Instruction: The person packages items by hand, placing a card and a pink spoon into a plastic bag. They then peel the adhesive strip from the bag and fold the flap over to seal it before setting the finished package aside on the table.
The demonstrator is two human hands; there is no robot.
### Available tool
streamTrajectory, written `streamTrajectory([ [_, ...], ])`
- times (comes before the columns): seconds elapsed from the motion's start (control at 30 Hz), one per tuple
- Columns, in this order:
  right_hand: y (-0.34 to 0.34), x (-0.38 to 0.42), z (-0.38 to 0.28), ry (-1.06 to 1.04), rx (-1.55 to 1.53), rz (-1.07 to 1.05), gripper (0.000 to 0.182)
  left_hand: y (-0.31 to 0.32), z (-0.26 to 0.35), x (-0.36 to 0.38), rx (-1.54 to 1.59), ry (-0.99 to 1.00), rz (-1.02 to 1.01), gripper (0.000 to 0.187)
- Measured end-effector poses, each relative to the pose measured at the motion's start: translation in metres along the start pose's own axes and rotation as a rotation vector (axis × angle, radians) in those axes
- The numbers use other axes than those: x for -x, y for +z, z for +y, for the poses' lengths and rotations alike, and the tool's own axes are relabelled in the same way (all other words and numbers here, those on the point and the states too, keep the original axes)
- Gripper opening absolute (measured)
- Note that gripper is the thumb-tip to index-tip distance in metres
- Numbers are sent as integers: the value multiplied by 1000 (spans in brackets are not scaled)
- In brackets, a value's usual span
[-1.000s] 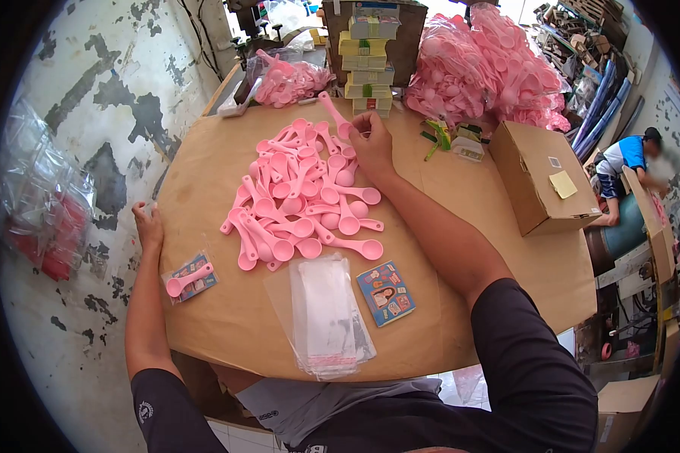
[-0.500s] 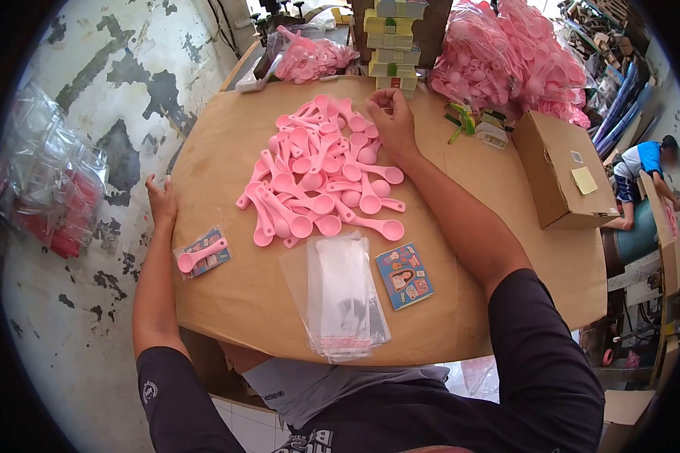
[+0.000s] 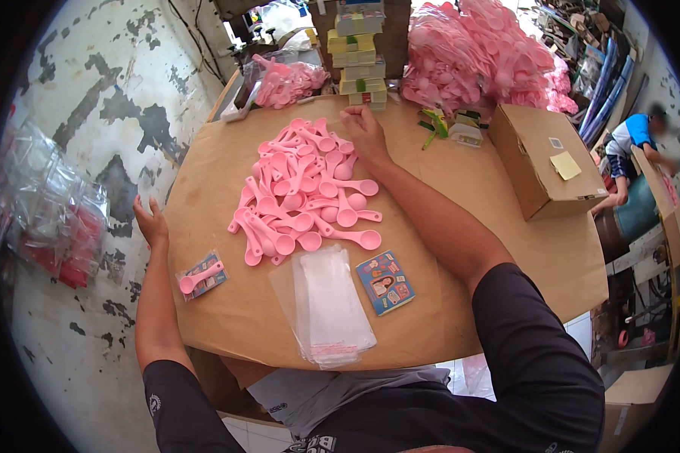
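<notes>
A loose pile of pink measuring spoons [image 3: 298, 185] lies mid-table. My right hand [image 3: 364, 136] rests at the pile's far right edge, fingers curled in, with nothing visible in them. Off the table's left edge, my left hand [image 3: 152, 221] has its fingers apart and holds nothing. Nearest to it on the table is a small clear packet [image 3: 202, 277] with a blue card and one pink spoon lying on it. In front of the pile are flat clear plastic bags [image 3: 329, 306]. Beside these is a stack of blue printed cards [image 3: 385, 283].
Banded card stacks [image 3: 357, 57] rise at the table's back. Bagged pink spoons [image 3: 476, 57] are heaped behind, with a smaller bag [image 3: 287, 81] at left. A cardboard box [image 3: 548, 162] and a green cutter [image 3: 434, 124] lie right. Another person [image 3: 635, 143] sits far right.
The whole view has shifted, so the table things appear lower and slightly left. Both hands keep about the same places relative to the table.
</notes>
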State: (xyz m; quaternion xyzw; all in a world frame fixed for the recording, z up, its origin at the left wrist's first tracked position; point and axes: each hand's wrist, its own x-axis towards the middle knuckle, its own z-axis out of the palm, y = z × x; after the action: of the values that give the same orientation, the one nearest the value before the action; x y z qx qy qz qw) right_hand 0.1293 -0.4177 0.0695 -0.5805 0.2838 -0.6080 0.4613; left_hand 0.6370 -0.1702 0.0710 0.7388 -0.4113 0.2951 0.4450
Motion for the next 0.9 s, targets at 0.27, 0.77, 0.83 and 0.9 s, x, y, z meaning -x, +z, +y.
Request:
streamTrajectory([
  [0.27, 5, 2, 4, -23, 71, 26, 44, 34, 184, -11, 369, 200, -91, 41],
  [0.77, 7, -18, 51, -86, 131, -22, 56, 106, 522, 129, 332, 1025, -988, 50],
  [0.83, 9, -25, 61, -61, 113, 3, 54, 121, 521, 136, 332, 1026, -1051, 54],
  [0.9, 9, -27, 71, -41, 94, 26, 52, 123, 521, 137, 339, 1001, -1022, 56],
])
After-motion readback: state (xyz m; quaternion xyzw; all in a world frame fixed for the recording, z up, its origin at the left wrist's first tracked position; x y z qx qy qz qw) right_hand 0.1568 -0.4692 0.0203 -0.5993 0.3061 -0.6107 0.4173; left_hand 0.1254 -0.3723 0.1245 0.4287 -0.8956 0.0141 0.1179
